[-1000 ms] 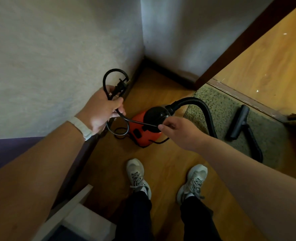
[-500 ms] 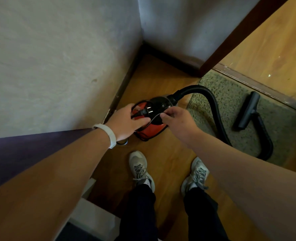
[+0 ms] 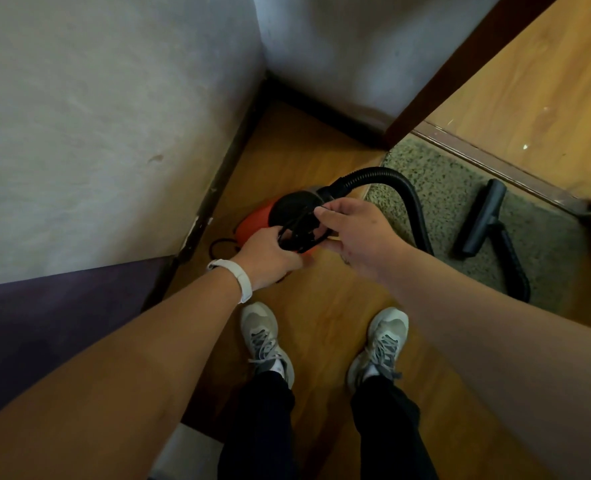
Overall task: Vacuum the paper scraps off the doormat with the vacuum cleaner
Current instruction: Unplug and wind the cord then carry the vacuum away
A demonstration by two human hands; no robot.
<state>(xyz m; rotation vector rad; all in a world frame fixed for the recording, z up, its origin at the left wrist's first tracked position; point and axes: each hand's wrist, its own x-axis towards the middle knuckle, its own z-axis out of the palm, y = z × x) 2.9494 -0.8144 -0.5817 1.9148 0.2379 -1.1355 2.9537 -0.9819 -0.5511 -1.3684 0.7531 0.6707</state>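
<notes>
Both hands (image 3: 270, 252) (image 3: 360, 233) gripping black cord (image 3: 299, 233) over unlabelled red vacuum cleaner (image 3: 256, 221)

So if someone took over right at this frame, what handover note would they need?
Left hand: grip closed on the coiled black cord, low against the vacuum.
Right hand: pinching the same cord from the other side.
Vacuum sits on the wood floor near the corner; its hose arcs over the doormat to the nozzle, which lies on the mat, unheld.
Done: no scraps visible on the mat here.
Left: cannot tell whether the cord is being wound or unwound; settle that first.
</notes>
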